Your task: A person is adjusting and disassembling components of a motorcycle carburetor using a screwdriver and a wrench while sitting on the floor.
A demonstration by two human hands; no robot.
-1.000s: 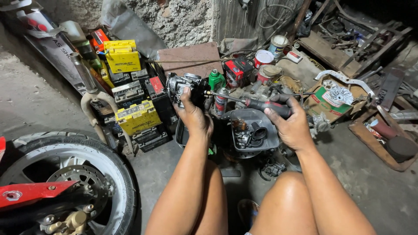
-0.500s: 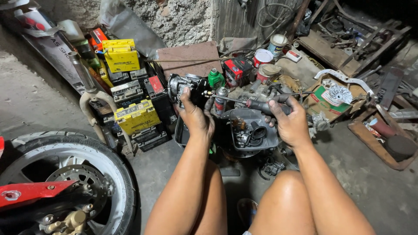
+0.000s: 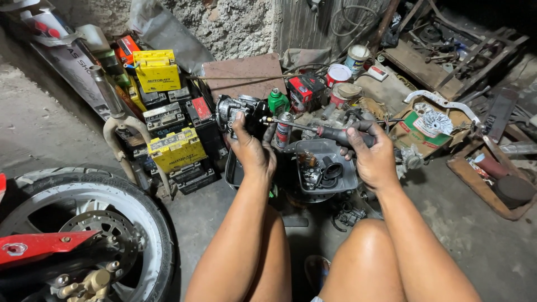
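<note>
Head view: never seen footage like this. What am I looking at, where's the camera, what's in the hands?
There is no machine here: a person works with two bare hands, and the single camera sits on their head, looking down past their knees at a workshop floor.

The left hand grips a small metal engine part, likely a carburetor. The right hand holds a screwdriver by its dark handle, its tip pointing toward that part.

Below the hands sits a grey tray with small parts in it. To the left are stacked batteries, some yellow, and a motorcycle wheel with its brake disc. Behind stand a green bottle, paint cans and a rough wall. On the right lie scrap metal and a cardboard box.
</note>
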